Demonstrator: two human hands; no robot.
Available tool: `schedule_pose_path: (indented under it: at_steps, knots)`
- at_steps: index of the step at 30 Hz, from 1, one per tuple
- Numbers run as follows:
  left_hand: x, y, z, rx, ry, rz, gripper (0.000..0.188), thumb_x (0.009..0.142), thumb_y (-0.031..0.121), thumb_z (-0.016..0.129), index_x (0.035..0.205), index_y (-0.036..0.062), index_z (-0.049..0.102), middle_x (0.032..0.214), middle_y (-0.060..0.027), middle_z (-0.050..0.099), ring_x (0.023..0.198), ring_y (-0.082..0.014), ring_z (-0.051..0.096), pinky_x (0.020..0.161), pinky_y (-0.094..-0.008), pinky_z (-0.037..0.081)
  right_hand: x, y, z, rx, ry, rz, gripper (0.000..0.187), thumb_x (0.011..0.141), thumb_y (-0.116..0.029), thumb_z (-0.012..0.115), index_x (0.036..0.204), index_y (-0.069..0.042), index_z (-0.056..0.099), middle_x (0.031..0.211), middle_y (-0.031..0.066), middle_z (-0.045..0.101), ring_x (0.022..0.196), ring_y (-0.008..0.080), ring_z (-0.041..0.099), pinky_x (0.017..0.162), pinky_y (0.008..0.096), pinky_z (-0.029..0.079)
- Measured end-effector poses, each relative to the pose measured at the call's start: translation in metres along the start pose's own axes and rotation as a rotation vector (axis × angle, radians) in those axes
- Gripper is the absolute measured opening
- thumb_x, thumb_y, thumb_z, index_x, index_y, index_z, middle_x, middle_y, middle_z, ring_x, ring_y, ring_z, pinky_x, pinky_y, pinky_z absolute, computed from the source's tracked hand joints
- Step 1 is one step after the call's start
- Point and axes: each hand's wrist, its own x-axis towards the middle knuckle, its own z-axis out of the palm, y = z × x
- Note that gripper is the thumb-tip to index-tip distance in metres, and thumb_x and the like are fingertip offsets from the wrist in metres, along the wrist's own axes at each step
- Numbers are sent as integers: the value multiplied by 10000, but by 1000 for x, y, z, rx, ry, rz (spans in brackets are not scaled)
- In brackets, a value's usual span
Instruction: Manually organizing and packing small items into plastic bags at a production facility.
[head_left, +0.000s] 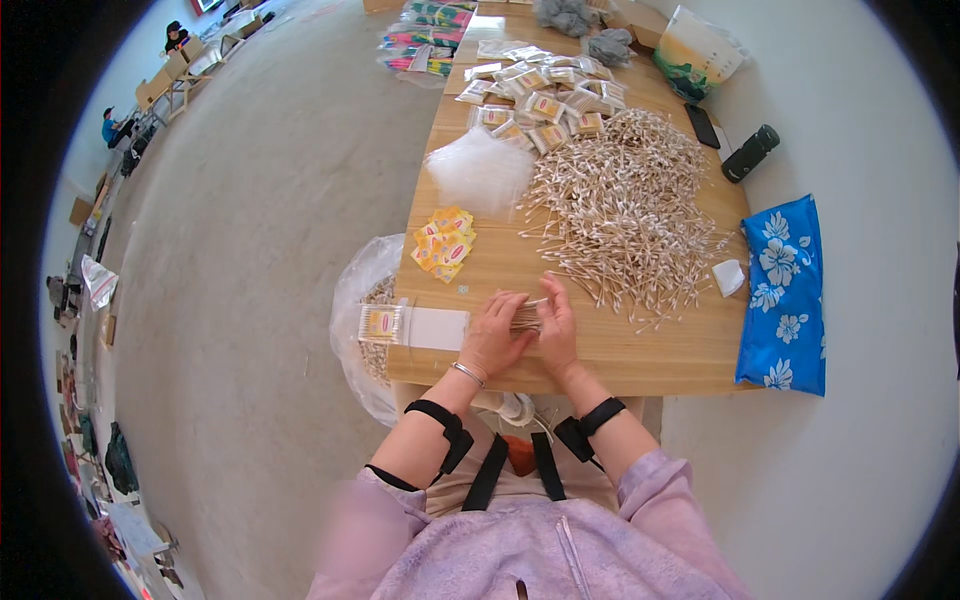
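Observation:
Near the table's front edge, a small bunch of cotton swabs [527,317] lies between my two hands. My left hand [493,335] is closed round its left end, and my right hand [556,325] presses in from the right with fingers bent. Beside my left hand is a white card or board [438,329]. At its left end a clear packet of swabs with a yellow label [381,324] sticks out past the table edge. A large heap of loose cotton swabs [630,205] spreads beyond my right hand. Yellow printed cards [443,244] lie in a pile ahead of my left hand.
Clear plastic bags [480,170] and many filled swab packets [545,105] lie farther back. A blue floral pouch [780,295], black bottle [750,153] and phone [702,126] line the right side by the wall. A plastic sack of swabs [352,290] stands left of the table.

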Motion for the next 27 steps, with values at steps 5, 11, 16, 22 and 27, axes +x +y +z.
schedule_pose_path:
  at_steps: [5,11,16,22,27]
  knots:
    - [-3,-5,5,-319,114,-251,414,828,88,634,1212,-3,506,1152,-160,592,1093,-319,565,963,-369,443,-9,-8,-8,-618,-54,-188,503,899,-136,474,1356,43,363,1474,202,290,1402,322,220,1147,410,175]
    - [-5,-30,11,-566,402,-338,301,967,102,459,1233,-32,500,1177,-152,603,1111,-195,564,960,-314,437,-20,-31,6,-1319,-557,-138,798,892,-432,519,1448,46,203,1527,212,181,1433,355,115,1161,462,87]
    - [0,-28,13,-746,425,-339,321,1016,166,400,1257,-30,482,1221,-126,559,1164,-192,516,1044,-316,387,-5,-26,6,-1376,-497,-196,881,865,-530,517,1451,45,198,1530,221,159,1435,353,105,1161,477,58]
    - [-3,-28,13,-719,420,-356,332,1015,194,414,1247,-34,482,1224,-131,557,1174,-195,511,1047,-321,383,-31,-31,3,-1394,-564,-194,910,848,-562,514,1449,49,207,1524,232,172,1437,354,91,1158,481,48]
    - [-3,-27,9,-682,402,-357,347,1013,224,424,1238,-32,489,1214,-128,564,1166,-197,516,1025,-308,392,-35,-39,7,-1451,-568,-163,933,830,-605,510,1444,44,237,1524,226,185,1435,351,107,1163,479,39]
